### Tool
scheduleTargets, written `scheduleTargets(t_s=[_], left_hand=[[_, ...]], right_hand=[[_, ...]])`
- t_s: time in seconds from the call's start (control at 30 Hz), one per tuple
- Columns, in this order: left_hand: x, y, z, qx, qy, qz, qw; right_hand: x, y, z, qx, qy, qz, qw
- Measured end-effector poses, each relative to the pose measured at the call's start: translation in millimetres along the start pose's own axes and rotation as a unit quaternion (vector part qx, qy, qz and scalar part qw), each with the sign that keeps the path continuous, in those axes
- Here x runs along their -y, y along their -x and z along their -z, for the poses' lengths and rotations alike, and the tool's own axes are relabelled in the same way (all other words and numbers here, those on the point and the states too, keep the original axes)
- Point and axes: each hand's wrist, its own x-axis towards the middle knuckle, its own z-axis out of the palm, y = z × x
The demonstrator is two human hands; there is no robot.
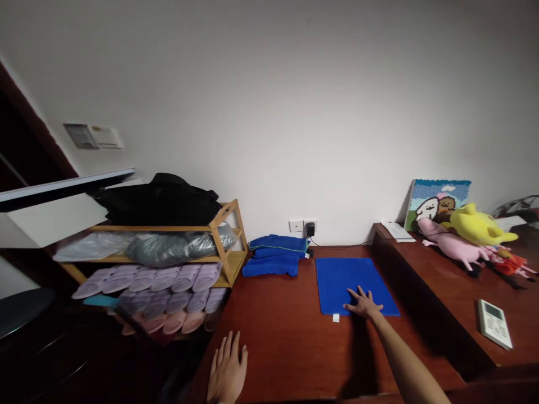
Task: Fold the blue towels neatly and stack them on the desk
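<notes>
Blue cloth: I have it (347,275) spread flat on the wooden tabletop (282,336), right of the folded stack; no fold shows in it, and its far corners lie out. Nearly square.
Folded stack: blue cloths (272,264) lie folded in a loose pile by the wall, at the tabletop's far left corner; layers slightly uneven. I can't tell the count.
Progress: pile is folded, spread cloth is unfolded and apart from it; by my judgement the flat one is the unfinished piece. Overall share, can't tell.
Right hand: mine (362,304), palm down at the cloth's near edge, fingers spread wide, gripping nothing.
Left hand: mine (228,370), near the tabletop's left edge, fingers extended, fairly close together, thumb apart; nothing held.
White tag: sticks out past the cloth's near edge (336,317), left of my right hand.
Left edge: tabletop ends beside my left hand; wooden shoe rack (236,247) stands just past the far corner.
Right edge: raised brown counter (446,292) bounds that side, close to the cloth's near right corner.
Far edge: wall, with black plug (310,229) and thin cord above the gap between pile and cloth.
Room: bare wood between pile and cloth, plus a wider stretch between my hands.
</notes>
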Motion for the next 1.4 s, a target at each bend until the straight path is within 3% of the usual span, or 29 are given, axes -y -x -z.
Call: scheduleTargets(t_s=[0.27, 0.6, 0.9, 1.1, 1.17, 1.23, 1.3, 1.4], left_hand=[[5.3, -1.3, -6.3, 0.011, -0.008, 0.003, 1.0], [9.1, -3.2, -10.2, 0.005, 0.042, 0.01, 0.999], [11.1, -3.1, -6.3, 0.027, 0.044, 0.007, 0.999], [6.8, -0.2, -3.4, 0.028, 0.026, 0.017, 0.999], [6.1, 0.8, -2.4, 0.028, 0.024, 0.014, 0.999], [5.5, 2.0, -1.1, 0.03, 0.022, 0.013, 0.999], [4.7, 3.4, -0.2, 0.029, 0.019, 0.014, 0.999], [3.7, 5.7, -0.8, 0.018, 0.02, 0.018, 0.999]], right_hand=[[-18.9, -50.2, 20.0, -0.008, 0.008, 0.026, 1.0], [-22.9, -84.7, 39.4, -0.01, 0.004, 0.009, 1.0], [-27.7, -102.4, 46.3, -0.004, 0.011, 0.007, 1.0], [-29.7, -96.3, 48.3, -0.003, 0.025, 0.007, 1.0], [-18.7, -87.5, 48.7, -0.033, 0.042, 0.007, 0.999], [4.2, -76.0, 47.9, -0.102, 0.041, 0.043, 0.993], [39.4, -63.9, 45.0, -0.161, 0.021, 0.115, 0.98], [108.4, -49.9, 34.9, -0.16, 0.005, 0.229, 0.96]])
